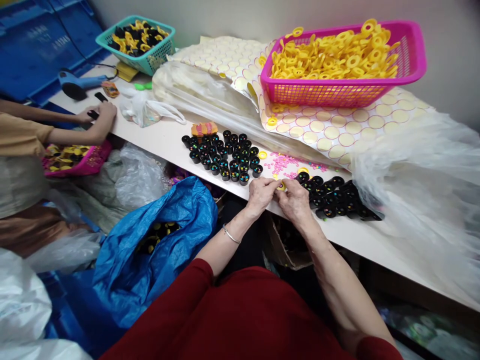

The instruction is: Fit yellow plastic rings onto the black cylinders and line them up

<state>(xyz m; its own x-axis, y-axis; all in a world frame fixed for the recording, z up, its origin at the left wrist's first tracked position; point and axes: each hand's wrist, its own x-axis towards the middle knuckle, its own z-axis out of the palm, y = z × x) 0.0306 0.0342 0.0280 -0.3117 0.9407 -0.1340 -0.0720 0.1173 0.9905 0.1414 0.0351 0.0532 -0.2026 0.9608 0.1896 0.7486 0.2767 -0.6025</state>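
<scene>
My left hand (259, 196) and my right hand (295, 201) meet at the table's front edge, fingers closed. Between their fingertips is a small yellow ring-shaped piece (281, 186), partly covered by the fingers. Left of my hands stands a group of small black cups (224, 162) with colourful bits inside. More black cups (339, 196) are packed close together beside my right hand. Just beyond my hands, small pink pieces (282, 164) lie scattered on the table, with a loose yellow ring (263, 155) near them.
A pink basket (352, 92) heaped with yellow rings rests on sticker sheets (326, 132). Clear plastic (416, 165) drapes over the right side. At far left, another person's hands (99, 120) hold something black. A teal basket (150, 61) and a blue heat gun (80, 82) lie behind.
</scene>
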